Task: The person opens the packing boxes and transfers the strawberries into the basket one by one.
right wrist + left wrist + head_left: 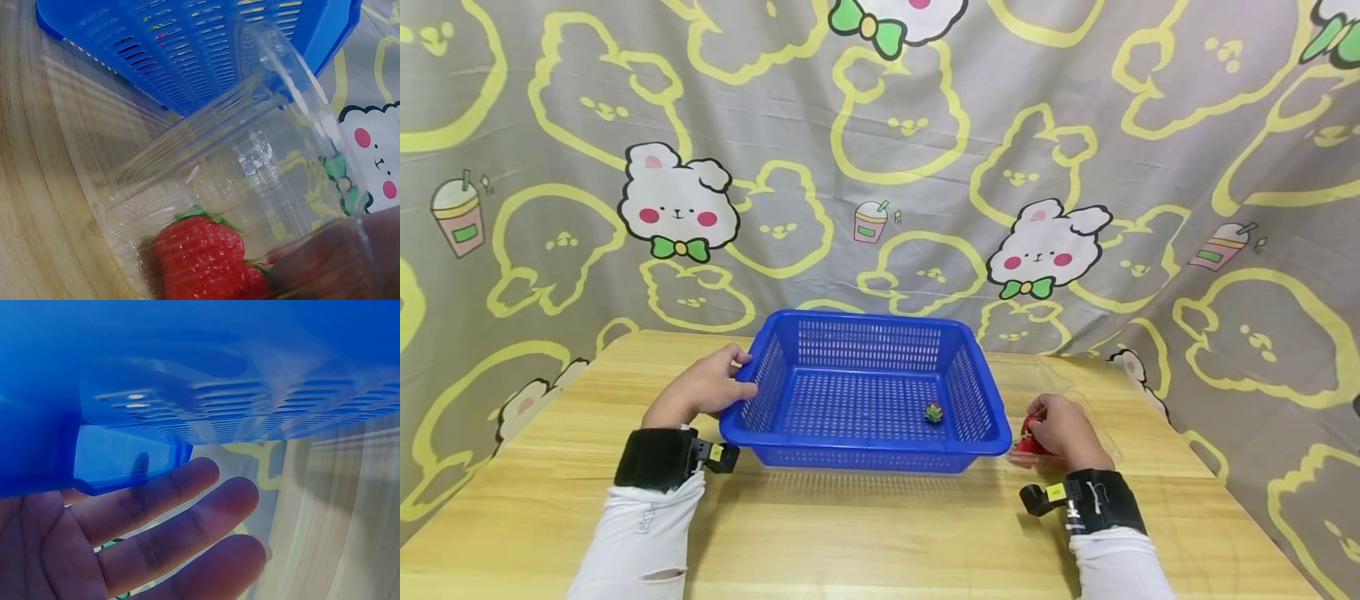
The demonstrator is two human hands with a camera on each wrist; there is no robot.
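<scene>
Has a blue basket [872, 442] set mouth up near the middle of the table [850, 533], likely to put its whole floor within reach of both arms. Grips its rim at nine o'clock with the left hand [703, 383], presumably to stop it sliding. Rests thumb and forefinger over that rim in the head view, yet spreads the other three fingers, nearly straight, beneath it in the left wrist view: looks like a light steadying hold rather than a lifting one.

Reaches to about four o'clock of the basket with the right hand [1063, 429], into a clear box [187, 156] standing just beside it, probably put there for easy reach on that side. Bends the right fingers narrowly onto a smaller strawberry [253, 281], seemingly pinching it; cannot see the thumb's contact in the right wrist view. Shows a larger strawberry [203, 259] right against it on the box floor, leaves toward twelve o'clock in that view, perhaps bunched there by the low walls.

Holds one more fruit inside the basket: a lone strawberry [933, 413] on the floor, between three and four o'clock from the centre, leafy end showing, touching neither hand.
</scene>
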